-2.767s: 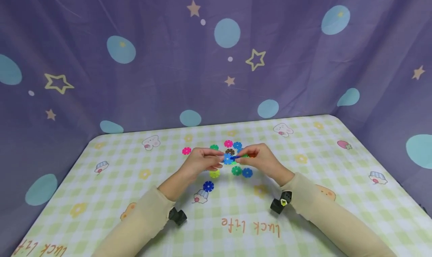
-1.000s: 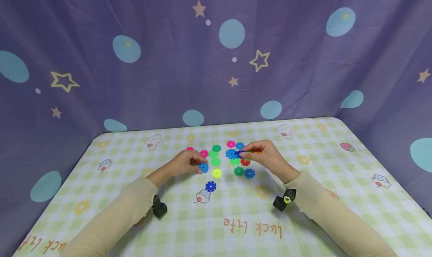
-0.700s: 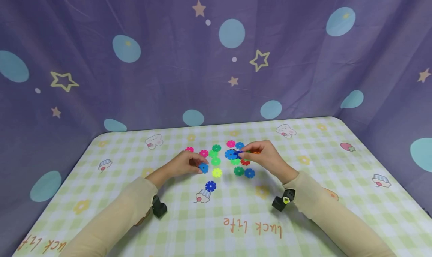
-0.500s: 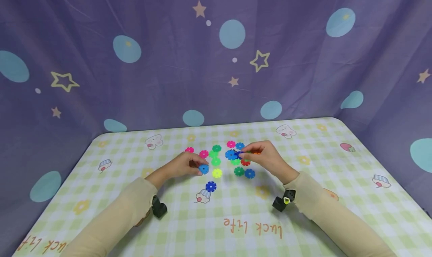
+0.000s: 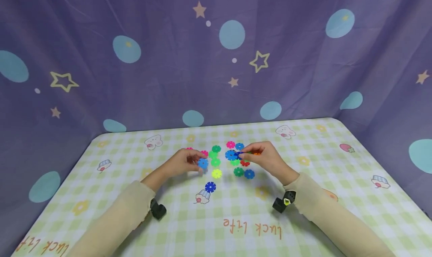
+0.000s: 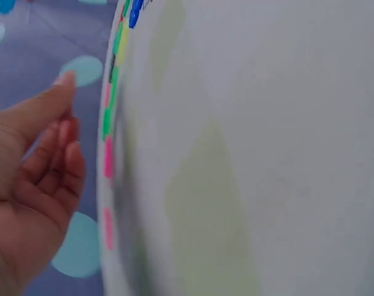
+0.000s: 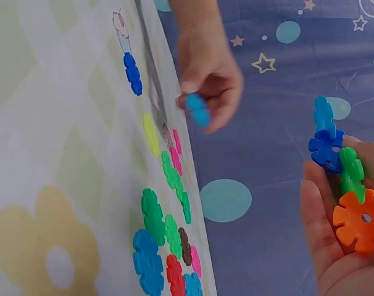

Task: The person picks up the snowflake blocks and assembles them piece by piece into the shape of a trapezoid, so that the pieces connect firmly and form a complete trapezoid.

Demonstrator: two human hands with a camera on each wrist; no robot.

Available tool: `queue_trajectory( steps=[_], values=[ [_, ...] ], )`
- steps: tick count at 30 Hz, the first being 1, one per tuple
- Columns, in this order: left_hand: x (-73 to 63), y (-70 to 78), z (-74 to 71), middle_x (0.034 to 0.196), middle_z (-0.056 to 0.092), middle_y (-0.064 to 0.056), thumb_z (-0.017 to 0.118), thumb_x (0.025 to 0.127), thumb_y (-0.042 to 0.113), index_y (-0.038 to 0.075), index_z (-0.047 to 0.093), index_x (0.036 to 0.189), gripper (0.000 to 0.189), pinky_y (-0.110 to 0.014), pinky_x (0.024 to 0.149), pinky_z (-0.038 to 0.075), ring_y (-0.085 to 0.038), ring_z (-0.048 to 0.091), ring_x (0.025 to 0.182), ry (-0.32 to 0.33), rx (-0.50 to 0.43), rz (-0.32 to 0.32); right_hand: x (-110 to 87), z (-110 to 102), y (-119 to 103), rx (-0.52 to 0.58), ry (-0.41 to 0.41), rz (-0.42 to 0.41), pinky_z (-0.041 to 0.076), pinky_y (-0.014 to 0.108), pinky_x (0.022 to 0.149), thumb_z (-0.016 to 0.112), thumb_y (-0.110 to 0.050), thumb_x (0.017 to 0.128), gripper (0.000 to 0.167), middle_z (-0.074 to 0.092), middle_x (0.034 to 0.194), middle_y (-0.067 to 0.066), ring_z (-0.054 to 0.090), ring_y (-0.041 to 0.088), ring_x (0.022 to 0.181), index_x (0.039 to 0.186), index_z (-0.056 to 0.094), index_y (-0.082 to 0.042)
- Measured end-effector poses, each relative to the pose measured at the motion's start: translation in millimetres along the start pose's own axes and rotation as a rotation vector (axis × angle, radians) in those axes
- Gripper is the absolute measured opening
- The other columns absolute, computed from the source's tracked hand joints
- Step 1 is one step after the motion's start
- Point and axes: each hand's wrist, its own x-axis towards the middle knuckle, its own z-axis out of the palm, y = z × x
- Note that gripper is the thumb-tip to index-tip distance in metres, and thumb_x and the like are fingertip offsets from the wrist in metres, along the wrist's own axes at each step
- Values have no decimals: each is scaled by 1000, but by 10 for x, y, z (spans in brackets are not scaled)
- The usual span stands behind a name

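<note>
My left hand pinches a light blue snowflake disc above the table, left of the loose discs. The right wrist view shows this disc between thumb and fingers; in the left wrist view the hand hides it. My right hand holds a joined chain of snowflake discs. In the right wrist view, the chain runs from a light blue disc through a dark blue disc and a green disc to an orange disc lying against the fingers.
Loose snowflake discs lie on the checked tablecloth: a yellow disc, a dark blue disc, a green disc, a blue disc, a pink disc and several others. A purple curtain hangs behind the table.
The hands were together at the chain; my left hand has since moved left and taken the light blue disc, now raised slightly. My right hand has kept the chain nearly in place.
</note>
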Motion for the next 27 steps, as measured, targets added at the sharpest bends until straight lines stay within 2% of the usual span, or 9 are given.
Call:
queue_trajectory(
  steps=[1,3,8,11,16,27],
  values=[
    [-2,50,6,91,66,-5,78,77,10,3,67,112,37,-25,69,50,-17,57,80,20,-15,26,-4,-3,1,-1,2,-1,53,46,76,73,-16,83,20,72,83,8,64,39,80,95,72,0],
    [-15,243,29,94,67,-8,75,79,5,0,66,114,36,-26,70,50,-18,57,81,56,-49,47,-12,-8,-1,1,5,-5,53,47,77,73,-17,83,20,72,83,8,64,40,80,95,72,0],
    [19,540,172,98,68,-15,71,81,0,-3,64,117,36,-25,72,52,-17,59,82,160,-168,47,-21,-1,2,5,4,-16,53,46,76,73,-18,83,20,72,83,9,65,38,79,95,72,-1],
    [63,542,243,99,69,-15,71,82,3,-1,64,118,37,-25,73,53,-15,60,81,214,-231,59,-17,6,-3,-5,6,-18,54,46,76,73,-19,83,21,72,83,8,64,39,80,94,73,-2],
    [83,611,300,100,68,-15,72,82,3,1,65,118,37,-26,73,54,-15,62,80,272,-277,70,-12,-1,-3,-5,16,-28,54,46,76,73,-20,83,20,72,83,7,65,38,81,93,73,-3],
    [92,686,383,104,69,-13,71,83,5,3,66,118,36,-26,72,54,-16,62,80,283,-302,59,-20,12,-22,-6,28,-34,54,46,75,73,-17,83,18,71,82,8,66,25,73,92,72,-1]
  ],
)
